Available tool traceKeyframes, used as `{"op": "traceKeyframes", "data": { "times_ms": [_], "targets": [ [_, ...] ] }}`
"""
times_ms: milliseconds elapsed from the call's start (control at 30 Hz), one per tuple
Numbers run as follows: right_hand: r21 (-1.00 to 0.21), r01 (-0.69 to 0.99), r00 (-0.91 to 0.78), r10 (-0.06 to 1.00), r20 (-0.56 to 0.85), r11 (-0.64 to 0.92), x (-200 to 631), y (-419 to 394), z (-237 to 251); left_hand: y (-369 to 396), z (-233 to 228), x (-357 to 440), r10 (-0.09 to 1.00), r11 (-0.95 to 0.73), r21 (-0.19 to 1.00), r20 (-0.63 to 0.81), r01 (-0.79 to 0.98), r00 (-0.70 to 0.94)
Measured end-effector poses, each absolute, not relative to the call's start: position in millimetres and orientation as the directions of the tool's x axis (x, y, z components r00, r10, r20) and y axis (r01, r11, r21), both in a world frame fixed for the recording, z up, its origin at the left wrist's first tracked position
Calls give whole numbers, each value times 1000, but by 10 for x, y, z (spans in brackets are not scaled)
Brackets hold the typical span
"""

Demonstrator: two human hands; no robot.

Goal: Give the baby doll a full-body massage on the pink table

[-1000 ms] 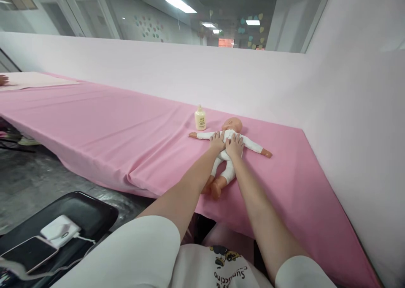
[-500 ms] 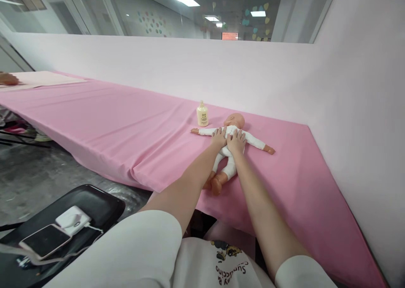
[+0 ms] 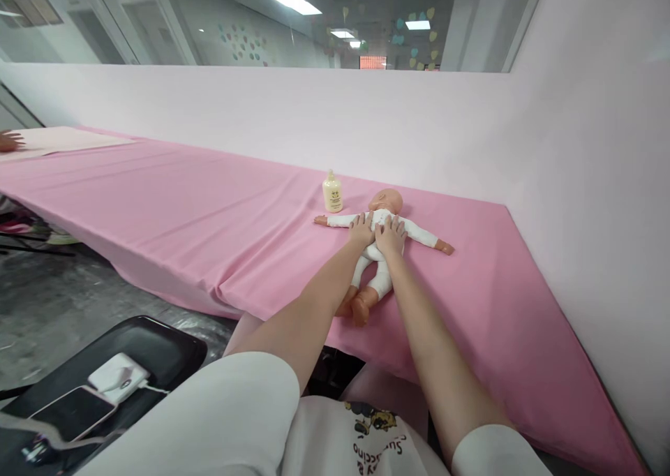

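A baby doll (image 3: 377,269) in a white cloth suit lies on its back on the pink-covered table (image 3: 251,218), head toward the wall and arms spread wide. My left hand (image 3: 361,230) rests flat on the left side of its chest, fingers stretched out. On the other side of the chest lies my right hand (image 3: 390,236), also flat with extended fingers. The two hands are close together and cover most of the doll's torso. Just beyond the doll's left-hand arm stands a pale yellow pump bottle (image 3: 332,192).
A black chair (image 3: 167,343) at lower left holds a phone (image 3: 73,412), a white charger-like box (image 3: 118,377) and cables. Another person's hand (image 3: 10,141) is over a pale cloth (image 3: 73,139) at the far left. A white wall with a window borders the table.
My view has shifted slightly. Both hands stay on the doll's chest with hardly any visible movement. The other person's hand at far left has changed its pose.
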State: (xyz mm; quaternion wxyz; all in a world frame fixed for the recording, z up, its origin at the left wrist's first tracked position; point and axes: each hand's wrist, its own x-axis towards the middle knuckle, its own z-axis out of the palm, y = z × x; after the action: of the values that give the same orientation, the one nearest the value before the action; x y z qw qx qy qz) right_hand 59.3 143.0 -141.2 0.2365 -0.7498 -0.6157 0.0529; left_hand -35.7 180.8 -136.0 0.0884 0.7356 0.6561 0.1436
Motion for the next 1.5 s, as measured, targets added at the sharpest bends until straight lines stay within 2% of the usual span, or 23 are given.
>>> {"op": "traceKeyframes", "data": {
  "times_ms": [500,933,1500],
  "targets": [
    [-431,893,230,954,191,-129,586,1399,-1346,1879,-1440,-383,985,-144,308,139,940,105],
    [-430,890,240,957,162,-151,589,1373,-1328,1907,-1491,-374,980,-173,353,156,920,125],
    [-450,884,232,953,194,-123,608,1454,-1406,1909,-1475,-387,979,-180,375,160,909,128]
  ]
}}
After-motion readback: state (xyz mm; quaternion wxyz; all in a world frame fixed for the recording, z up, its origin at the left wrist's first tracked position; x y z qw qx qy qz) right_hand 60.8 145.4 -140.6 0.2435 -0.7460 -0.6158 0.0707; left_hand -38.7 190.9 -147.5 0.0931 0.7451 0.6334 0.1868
